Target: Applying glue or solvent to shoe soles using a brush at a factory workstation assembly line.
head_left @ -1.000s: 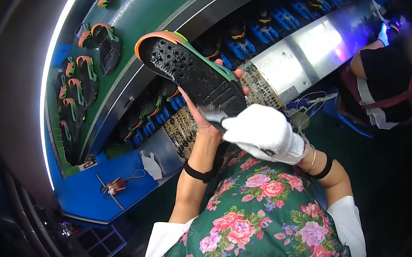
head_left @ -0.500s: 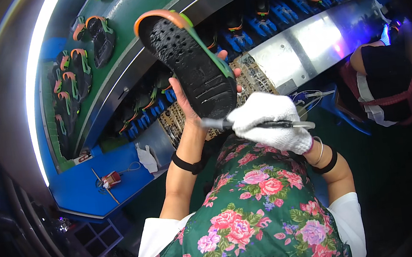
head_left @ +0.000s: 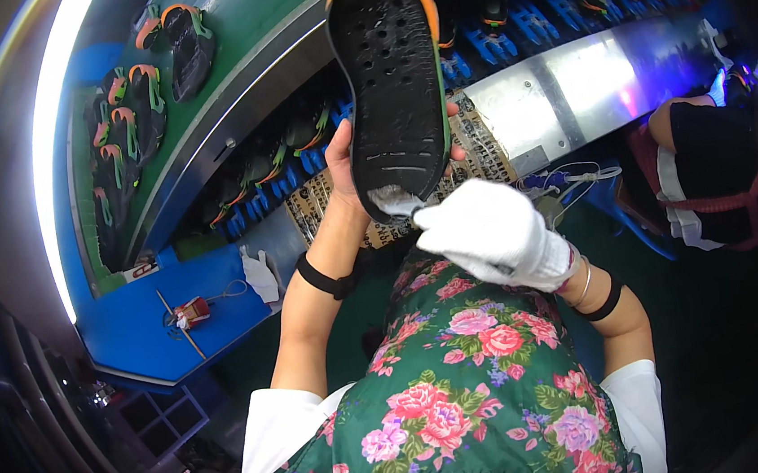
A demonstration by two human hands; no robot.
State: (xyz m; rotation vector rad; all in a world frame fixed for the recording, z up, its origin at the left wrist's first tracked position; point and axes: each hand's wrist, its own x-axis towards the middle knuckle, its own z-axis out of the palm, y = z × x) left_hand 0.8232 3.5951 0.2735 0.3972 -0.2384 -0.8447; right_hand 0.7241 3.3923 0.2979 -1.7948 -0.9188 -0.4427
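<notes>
My bare left hand (head_left: 342, 160) grips a black shoe sole (head_left: 393, 114) from beneath, its fingertips showing past the right edge. Orange and green trim runs round the sole, whose inner face is turned up, with holes at the far end and grooves near the heel. In a white knit glove, my right hand (head_left: 487, 234) closes round a brush (head_left: 397, 202). The pale brush head touches the heel end of the sole; most of its handle is hidden by the glove.
Several similar soles (head_left: 148, 112) lie on a green conveyor to the left. Ahead, blue racks (head_left: 493, 44) line a channel beside a metal ledge (head_left: 555, 86). A blue table (head_left: 135, 334) at left carries a small red item and a stick. Another person (head_left: 714, 153) sits at right.
The sole has swung more upright and shifted right and away from me. The brush, beside my left wrist before, now rests on the heel end.
</notes>
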